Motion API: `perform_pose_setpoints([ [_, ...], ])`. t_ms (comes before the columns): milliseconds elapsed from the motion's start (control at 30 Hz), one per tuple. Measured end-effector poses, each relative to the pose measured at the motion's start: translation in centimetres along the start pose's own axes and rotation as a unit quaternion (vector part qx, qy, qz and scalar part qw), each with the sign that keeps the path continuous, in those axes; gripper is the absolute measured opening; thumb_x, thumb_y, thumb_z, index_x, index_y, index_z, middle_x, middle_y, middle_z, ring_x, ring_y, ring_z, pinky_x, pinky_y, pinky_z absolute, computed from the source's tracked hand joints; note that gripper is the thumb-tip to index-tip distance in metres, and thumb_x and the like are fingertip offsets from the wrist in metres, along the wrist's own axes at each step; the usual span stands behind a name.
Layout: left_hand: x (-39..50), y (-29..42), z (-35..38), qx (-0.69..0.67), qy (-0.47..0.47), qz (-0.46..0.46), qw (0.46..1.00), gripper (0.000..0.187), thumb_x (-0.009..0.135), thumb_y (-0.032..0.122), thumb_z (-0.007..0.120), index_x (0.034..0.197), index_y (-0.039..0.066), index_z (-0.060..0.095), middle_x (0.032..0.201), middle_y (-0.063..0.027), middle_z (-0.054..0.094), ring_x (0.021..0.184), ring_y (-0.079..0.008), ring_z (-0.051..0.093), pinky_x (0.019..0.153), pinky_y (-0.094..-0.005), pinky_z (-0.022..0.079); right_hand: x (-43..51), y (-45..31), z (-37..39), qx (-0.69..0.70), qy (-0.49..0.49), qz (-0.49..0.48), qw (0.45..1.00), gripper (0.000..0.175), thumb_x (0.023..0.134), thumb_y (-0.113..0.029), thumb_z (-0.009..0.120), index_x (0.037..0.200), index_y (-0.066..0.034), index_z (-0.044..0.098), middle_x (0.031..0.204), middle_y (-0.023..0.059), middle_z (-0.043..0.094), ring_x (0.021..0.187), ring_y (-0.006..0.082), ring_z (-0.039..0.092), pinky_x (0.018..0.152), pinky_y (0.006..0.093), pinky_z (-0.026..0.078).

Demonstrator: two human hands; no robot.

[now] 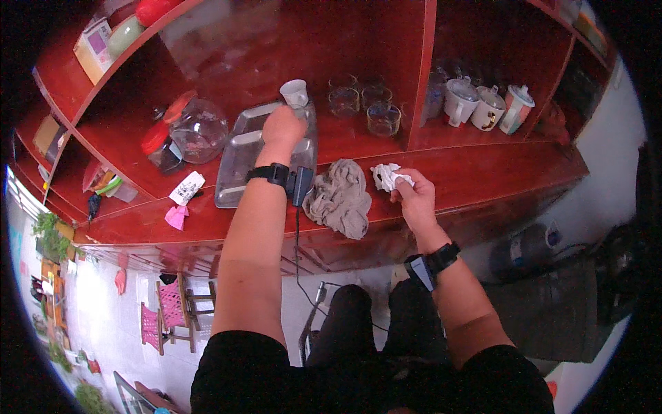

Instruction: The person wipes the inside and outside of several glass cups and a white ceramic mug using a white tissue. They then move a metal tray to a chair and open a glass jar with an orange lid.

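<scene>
My left hand (283, 129) reaches over a metal compartment tray (230, 173) on the red wooden cabinet. Just beyond its knuckles is a small white cup (294, 93) with a handle, by the tray's far end. The fingers are turned away from me, so whether they grip the cup is hidden. In my right hand (418, 194) a crumpled white tissue (385, 176) is pinched between thumb and fingers, above the front ledge. A rumpled grey-brown cloth (341, 199) lies between my hands, its lower edge hanging over the ledge.
Several clear glasses (384, 120) stand right of the tray. Lidded mugs (461, 102) fill the compartment beyond a wooden divider (421, 77). Left of the tray are a glass jar with a red lid (199, 132), a smaller jar (160, 147), a white tag with writing (187, 188) and a pink piece (176, 217).
</scene>
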State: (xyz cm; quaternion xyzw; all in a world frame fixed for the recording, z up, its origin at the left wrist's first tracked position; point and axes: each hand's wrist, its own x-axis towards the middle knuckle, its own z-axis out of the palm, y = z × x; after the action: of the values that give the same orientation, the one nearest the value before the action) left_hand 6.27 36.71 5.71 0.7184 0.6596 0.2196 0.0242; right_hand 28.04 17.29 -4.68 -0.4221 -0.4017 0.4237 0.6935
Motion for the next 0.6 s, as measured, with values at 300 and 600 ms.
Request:
perform_pose_setpoints([
  [300,-0.8,-2.9,2.1,-0.066,0.107,0.076,0.989,0.018,0.078,0.013,0.058,0.084,0.0,0.068,0.091,-0.0201,0.066,0.088,-0.0394,0.062,0.08,-0.0457,0.049,0.0,0.1,0.1,-0.018,0.007,-0.012,1.0,0.013,0.09,-0.003,0.052,0.1,-0.0021,0.06,0.08,0.0037,0.061,0.062,0.0093,0.055,0.056,0.024,0.048],
  [600,-10.2,-1.9,-5.2,-0.475,0.004,0.029,0.88,0.011,0.088,0.009,0.057,0.085,0.0,0.063,0.071,-0.0043,0.061,0.065,-0.0121,0.06,0.057,-0.0255,0.049,0.1,-0.2,0.2,-0.024,0.02,-0.017,0.999,0.014,0.09,-0.006,0.053,0.101,0.0003,0.06,0.08,0.0041,0.061,0.066,0.0111,0.056,0.059,0.0272,0.049],
])
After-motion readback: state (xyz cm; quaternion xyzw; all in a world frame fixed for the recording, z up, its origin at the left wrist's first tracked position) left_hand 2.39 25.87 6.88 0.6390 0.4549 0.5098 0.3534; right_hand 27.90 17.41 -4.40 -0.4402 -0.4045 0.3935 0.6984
